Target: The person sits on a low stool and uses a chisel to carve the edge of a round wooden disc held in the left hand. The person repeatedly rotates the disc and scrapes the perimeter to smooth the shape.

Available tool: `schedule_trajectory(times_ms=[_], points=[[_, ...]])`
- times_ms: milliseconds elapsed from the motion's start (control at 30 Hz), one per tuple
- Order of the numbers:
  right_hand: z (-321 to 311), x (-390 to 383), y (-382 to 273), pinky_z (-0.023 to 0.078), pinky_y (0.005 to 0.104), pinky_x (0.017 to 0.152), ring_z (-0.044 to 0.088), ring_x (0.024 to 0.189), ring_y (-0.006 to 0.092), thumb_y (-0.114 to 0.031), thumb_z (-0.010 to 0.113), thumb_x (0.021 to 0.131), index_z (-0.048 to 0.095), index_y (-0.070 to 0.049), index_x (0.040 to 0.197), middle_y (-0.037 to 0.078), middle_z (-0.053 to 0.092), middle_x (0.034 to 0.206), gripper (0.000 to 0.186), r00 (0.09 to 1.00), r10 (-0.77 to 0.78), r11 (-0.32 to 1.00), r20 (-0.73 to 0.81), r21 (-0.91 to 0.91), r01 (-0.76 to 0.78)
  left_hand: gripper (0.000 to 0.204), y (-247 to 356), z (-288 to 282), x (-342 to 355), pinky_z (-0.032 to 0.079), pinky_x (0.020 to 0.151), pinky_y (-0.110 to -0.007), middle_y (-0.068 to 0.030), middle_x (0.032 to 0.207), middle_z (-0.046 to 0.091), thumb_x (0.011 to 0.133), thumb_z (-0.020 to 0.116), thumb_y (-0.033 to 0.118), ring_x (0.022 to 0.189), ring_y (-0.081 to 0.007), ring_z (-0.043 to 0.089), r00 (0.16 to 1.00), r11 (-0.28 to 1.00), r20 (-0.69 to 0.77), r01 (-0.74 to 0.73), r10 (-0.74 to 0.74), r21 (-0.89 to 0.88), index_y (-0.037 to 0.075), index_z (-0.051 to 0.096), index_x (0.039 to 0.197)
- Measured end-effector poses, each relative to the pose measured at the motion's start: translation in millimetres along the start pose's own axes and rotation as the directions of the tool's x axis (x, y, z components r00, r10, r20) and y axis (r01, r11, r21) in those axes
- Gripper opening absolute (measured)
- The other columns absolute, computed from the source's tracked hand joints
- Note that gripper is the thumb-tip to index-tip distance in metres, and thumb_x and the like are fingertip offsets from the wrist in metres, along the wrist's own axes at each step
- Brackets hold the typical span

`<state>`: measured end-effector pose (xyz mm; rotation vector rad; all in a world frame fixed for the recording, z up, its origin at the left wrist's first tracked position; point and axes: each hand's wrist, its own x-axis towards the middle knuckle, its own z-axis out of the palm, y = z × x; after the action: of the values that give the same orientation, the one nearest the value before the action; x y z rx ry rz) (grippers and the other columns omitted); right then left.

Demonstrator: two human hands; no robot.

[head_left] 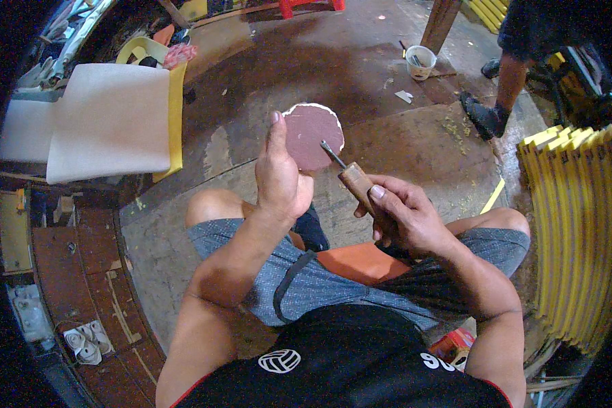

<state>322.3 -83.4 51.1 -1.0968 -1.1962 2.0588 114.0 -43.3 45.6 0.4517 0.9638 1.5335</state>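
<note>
In front of me my left hand (pixel 279 173) holds up a round reddish-brown sanding disc (pixel 311 132) with a ragged white rim. The thumb lies along the disc's left edge, and the other fingers are behind it, mostly hidden. My right hand (pixel 404 211) is wrapped round the wooden handle of a small hand tool (pixel 357 182) with a short metal shaft. Its rounded metal tip overlaps the lower right of the disc's face; whether they touch I cannot tell. An orange piece (pixel 360 263) lies across my lap, below both hands.
A stack of yellow-edged boards (pixel 571 231) stands at the right. On the left sits a white padded piece with a yellow edge (pixel 112 122). A white tub (pixel 420 62) is on the floor ahead, near another person's leg (pixel 508 85). Brown wooden drawers (pixel 81 251) line the lower left.
</note>
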Motion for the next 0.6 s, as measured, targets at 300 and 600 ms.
schedule_trajectory(times_ms=[300,600], points=[[3,2,7,0.05,0.0257,0.045,0.059,0.055,0.0114,-0.035,0.045,0.103,0.054,-0.005,0.133,0.006,0.067,0.086,0.044,0.997,-0.03,0.989,-0.069,-0.144,0.02,0.046,-5,0,0,0.051,0.093,-0.043,-0.0107,0.112,0.064,0.101,0.046,0.046,0.106,-0.0247,0.062,1.0,1.0,-0.008,0.024,-0.024,-0.019,0.006,0.055,0.12],[5,-2,6,0.048,0.024,0.047,0.056,0.056,0.0091,-0.037,0.043,0.104,0.051,-0.006,0.135,0.004,0.067,0.086,0.045,0.998,-0.054,0.981,-0.039,-0.188,0.045,0.05,0,0,1,0.048,0.095,-0.045,-0.0119,0.117,0.062,0.101,0.044,0.049,0.11,-0.026,0.06,0.998,0.998,0.003,0.063,-0.063,-0.001,0.005,0.054,0.123]])
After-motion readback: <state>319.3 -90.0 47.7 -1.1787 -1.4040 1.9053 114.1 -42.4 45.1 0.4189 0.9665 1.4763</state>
